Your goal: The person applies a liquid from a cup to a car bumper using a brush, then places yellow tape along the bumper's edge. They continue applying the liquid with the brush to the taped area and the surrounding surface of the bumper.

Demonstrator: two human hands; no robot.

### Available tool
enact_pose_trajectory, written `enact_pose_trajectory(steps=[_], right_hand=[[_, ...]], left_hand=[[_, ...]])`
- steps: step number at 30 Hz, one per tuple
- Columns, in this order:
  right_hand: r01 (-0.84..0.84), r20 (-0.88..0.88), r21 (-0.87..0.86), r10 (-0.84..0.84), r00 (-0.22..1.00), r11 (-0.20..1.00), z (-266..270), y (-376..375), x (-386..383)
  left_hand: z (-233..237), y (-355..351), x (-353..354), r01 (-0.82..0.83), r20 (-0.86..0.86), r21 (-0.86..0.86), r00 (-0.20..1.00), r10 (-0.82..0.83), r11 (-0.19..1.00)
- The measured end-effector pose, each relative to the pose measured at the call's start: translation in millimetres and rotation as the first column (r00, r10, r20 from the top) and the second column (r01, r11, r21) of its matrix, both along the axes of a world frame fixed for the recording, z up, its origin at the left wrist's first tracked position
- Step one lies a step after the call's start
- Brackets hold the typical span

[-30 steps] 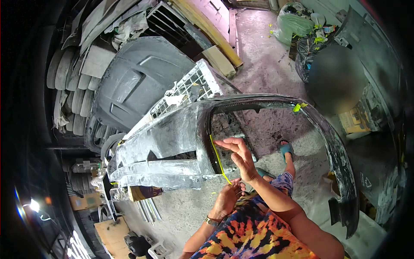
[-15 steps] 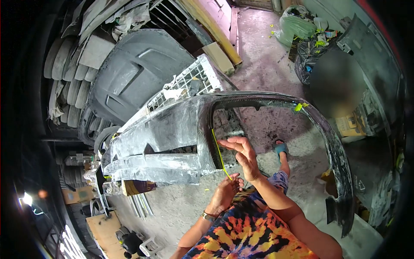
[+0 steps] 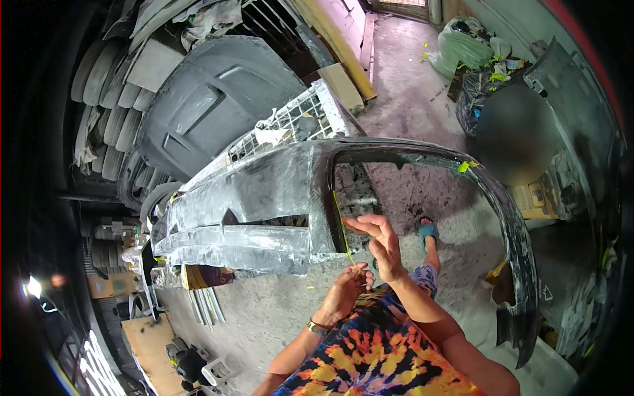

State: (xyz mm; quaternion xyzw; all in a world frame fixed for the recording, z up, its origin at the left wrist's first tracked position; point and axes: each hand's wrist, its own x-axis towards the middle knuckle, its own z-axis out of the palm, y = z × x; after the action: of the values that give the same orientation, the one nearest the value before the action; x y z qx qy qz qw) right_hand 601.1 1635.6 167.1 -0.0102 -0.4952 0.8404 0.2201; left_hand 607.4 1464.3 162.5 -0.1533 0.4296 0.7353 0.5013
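Observation:
A sanded grey car bumper (image 3: 264, 204) stands in front of me, its dark rim (image 3: 508, 224) curving round to the right. A thin yellow tape strip (image 3: 342, 228) runs down the inner edge of the bumper's opening. My right hand (image 3: 378, 245) has its fingers spread, and the fingertips press the strip against that edge. My left hand (image 3: 343, 295), a watch on its wrist, pinches the strip's lower end just below the bumper.
A grey car hood (image 3: 211, 105) and stacked tyres (image 3: 99, 99) lean at the left. A white crate (image 3: 297, 122) sits behind the bumper. Bags of rubbish (image 3: 462, 46) lie at the far right. My sandalled foot (image 3: 428, 231) rests on the concrete floor.
My hands have stayed on the tape while my head shifted. The right hand's fingertips have slid slightly lower along the strip.

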Motion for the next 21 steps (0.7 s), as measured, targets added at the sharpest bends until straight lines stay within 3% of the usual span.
enact_pose_trajectory(steps=[5, 7, 21], right_hand=[[-0.050, 0.005, -0.052, 0.050, 0.999, 0.997, 3.6, -0.4, 5.5], [0.016, 0.031, 0.020, -0.016, 0.999, 1.000, 5.1, -1.5, 7.1], [0.001, 0.040, 0.100, -0.005, 0.999, 0.995, 6.7, -4.0, 18.6]], left_hand=[[-0.3, -1.0, 0.6, 0.017, -0.024, -0.008, 1.000, -0.018, 1.000], [-0.4, -1.6, 0.3, 0.016, -0.028, 0.003, 0.999, -0.016, 1.000], [3.5, -1.1, -0.9, -0.011, -0.050, -0.018, 0.999, 0.010, 1.000]])
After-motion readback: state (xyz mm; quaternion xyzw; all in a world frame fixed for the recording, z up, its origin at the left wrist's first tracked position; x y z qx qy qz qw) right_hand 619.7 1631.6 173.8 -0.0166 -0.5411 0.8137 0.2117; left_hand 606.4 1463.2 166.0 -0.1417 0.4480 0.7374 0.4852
